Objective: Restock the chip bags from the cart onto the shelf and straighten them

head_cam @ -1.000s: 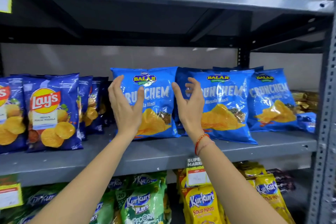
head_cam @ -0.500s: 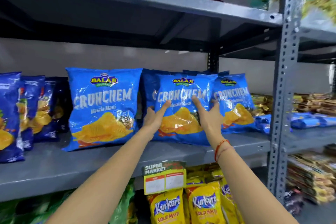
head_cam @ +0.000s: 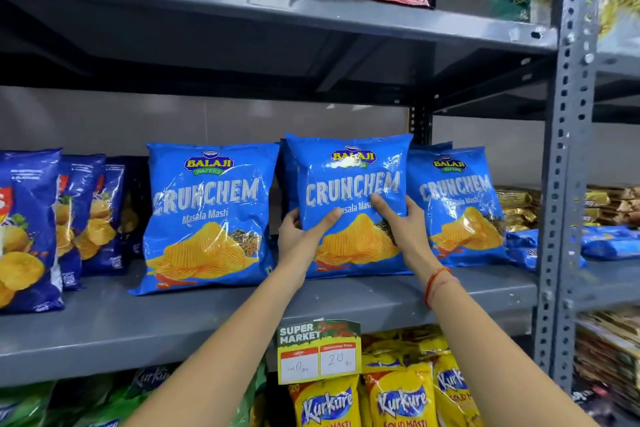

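Three blue Crunchem chip bags stand upright on the grey middle shelf (head_cam: 207, 315). My left hand (head_cam: 301, 236) grips the left edge of the middle Crunchem bag (head_cam: 349, 180), thumb across its front. My right hand (head_cam: 403, 222) holds the same bag's right side, fingers spread on its face. The left Crunchem bag (head_cam: 207, 215) stands apart beside it. The right Crunchem bag (head_cam: 457, 204) sits partly behind the middle one. More blue bags are hidden behind the middle bag. No cart is in view.
Dark blue Lay's bags (head_cam: 27, 229) fill the shelf's left end. Yellow and red bags lie on the top shelf (head_cam: 311, 14). A price tag (head_cam: 318, 350) hangs from the shelf lip above yellow Kurkure bags (head_cam: 398, 399). A perforated grey upright (head_cam: 568, 149) bounds the right side.
Both hands have closed onto the sides of the middle Crunchem bag, which now stands more upright and higher. One second ago they were at the left bag. The view has moved closer.
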A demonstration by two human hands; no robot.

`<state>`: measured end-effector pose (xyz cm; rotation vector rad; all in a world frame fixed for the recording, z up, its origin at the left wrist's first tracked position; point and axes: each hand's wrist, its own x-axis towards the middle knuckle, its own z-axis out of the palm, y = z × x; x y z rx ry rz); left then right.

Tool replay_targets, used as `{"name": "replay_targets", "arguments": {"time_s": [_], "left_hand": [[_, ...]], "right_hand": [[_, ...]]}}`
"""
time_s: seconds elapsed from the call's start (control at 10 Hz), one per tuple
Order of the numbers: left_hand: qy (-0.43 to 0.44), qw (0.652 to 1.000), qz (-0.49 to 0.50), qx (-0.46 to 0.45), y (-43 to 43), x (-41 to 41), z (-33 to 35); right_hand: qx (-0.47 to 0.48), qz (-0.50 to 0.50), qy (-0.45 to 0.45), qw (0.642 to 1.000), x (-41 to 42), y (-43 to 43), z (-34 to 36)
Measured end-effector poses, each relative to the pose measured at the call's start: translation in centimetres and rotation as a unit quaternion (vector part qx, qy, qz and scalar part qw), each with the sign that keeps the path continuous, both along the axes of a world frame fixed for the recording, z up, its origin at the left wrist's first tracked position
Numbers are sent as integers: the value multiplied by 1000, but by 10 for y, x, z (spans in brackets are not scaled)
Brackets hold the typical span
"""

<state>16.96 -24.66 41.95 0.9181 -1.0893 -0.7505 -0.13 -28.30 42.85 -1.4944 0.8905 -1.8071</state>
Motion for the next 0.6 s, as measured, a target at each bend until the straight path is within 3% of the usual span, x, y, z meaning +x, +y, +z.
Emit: {"name": "replay_targets", "arguments": {"time_s": [0.2,0.4,0.6], "left_hand": [[-22,999,34,5,-2,-2,-4],[-75,991,113,-5,11,-9,-8],[-148,968,167,-111,38,-7,-15]], "right_hand": [[3,9,12,1000,3,-17,-7],[16,-61,35,997,6,-7,-12],[-44,-176,63,981,3,23,-10]]}}
